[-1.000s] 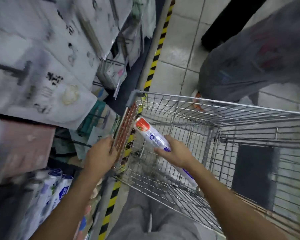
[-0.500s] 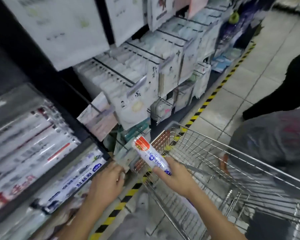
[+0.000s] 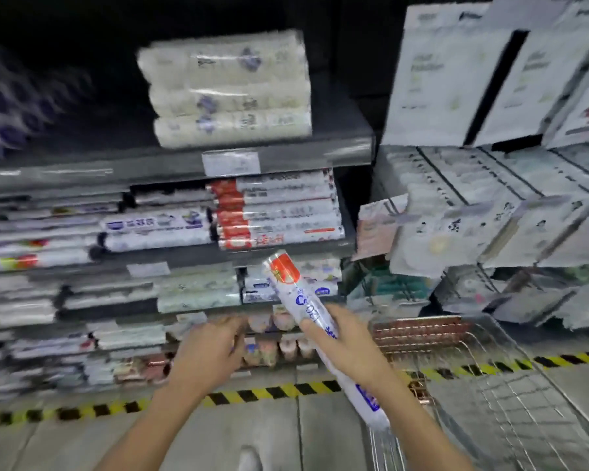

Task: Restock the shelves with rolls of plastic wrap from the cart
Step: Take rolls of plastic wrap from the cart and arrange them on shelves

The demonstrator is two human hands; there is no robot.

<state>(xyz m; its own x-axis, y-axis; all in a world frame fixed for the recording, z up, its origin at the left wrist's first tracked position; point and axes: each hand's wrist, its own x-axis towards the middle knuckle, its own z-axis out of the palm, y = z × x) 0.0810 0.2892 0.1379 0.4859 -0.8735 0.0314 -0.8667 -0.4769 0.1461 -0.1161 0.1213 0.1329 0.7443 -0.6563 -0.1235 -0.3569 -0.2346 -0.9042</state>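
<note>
Facing the packed shelves (image 3: 201, 257), with the cart (image 3: 510, 399) low at the right, the person holds one roll of plastic wrap (image 3: 294, 294) tilted up toward the matching red-ended stack (image 3: 276, 212). The right hand (image 3: 349, 348) grips its middle; the left hand (image 3: 208, 351) hangs loosely spread, empty. That stack looks full, so forcing the roll in one-handed could dislodge neighbours or let it slip.

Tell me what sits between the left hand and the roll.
Head view: nothing. The left hand and the roll in the right hand are apart; only shelved pinkish packs show behind the gap.
</note>
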